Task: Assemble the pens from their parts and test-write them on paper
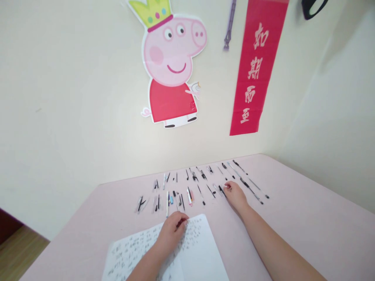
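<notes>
Toward the far right of the front row, a black pen part point(222, 191) is seen lying on the pale pink surface point(293, 226), right at the fingertips of the right hand point(236, 196). The fingers of that hand are pinched together, and something pale seems to be shown at their tips; whether it is truly gripped cannot be told. Close by on the left, a clear pen piece point(216, 188) lies almost within the same reach, so it could be nudged or picked up by mistake if the fingers were swept sideways. On the other side, a long pen point(248, 187) is laid at a slant and could be rolled out of line by a brush of the wrist. Farther left, small loose pieces such as a blue cap point(171, 200) are crowded together, and could be mixed up or scattered by a careless pass. Nearer, the left hand point(172, 231) is rested on the notebook point(205, 249) with its fingers curled; whether anything is held there is hidden. Should the notebook be pushed forward, the blue-and-white pen point(167, 205) just beyond its edge could be shoved.
</notes>
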{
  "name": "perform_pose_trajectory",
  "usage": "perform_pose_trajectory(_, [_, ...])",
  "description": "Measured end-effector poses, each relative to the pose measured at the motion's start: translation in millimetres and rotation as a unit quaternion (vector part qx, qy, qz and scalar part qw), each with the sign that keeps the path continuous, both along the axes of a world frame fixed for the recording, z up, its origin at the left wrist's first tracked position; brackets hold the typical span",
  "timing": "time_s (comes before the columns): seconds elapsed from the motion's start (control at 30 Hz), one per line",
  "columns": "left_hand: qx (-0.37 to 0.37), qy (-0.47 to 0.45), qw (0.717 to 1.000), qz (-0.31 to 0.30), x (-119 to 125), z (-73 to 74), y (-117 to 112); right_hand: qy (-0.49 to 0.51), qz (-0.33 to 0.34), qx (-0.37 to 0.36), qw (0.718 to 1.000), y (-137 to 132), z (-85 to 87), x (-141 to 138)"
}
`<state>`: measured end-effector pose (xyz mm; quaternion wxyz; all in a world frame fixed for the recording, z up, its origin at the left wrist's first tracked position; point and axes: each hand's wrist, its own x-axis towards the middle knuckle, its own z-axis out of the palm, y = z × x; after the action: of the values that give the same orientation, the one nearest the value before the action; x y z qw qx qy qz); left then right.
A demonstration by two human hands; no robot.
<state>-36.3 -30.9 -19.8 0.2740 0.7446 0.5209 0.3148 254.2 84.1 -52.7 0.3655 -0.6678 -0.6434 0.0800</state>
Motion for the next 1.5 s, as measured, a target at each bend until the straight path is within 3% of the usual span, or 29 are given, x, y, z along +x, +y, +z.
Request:
perform_pose_trajectory(0.3, [-0.003, 0.009, 1.000, 0.000, 1, 0.8, -1, -0.121, 0.040, 0.042, 0.991, -16, 20.8, -18])
perform_pose_trajectory(0.77, [0.008, -0.001, 1.000, -0.004, 1, -2.0, 1, -0.225, 0.031, 0.023, 0.974, -21, 23.6, -25])
perform_pose_trajectory(1.03, [-0.004, 0.012, 1.000, -0.024, 13, 18.7, 1, -0.183, 0.037, 0.080, 0.979, -20, 29.6, -29])
perform_pose_trajectory(1.23, [0.086, 0.007, 0.995, -0.048, 32, 26.3, 4, -0.106, 0.161, 0.134, 0.972, -29, 39.3, -47])
perform_pose_trajectory(1.5, [0.231, 0.100, 0.965, 0.074, 38, 5.4, 14, -0.114, 0.266, 0.081, 0.954, -49, 44.6, -72])
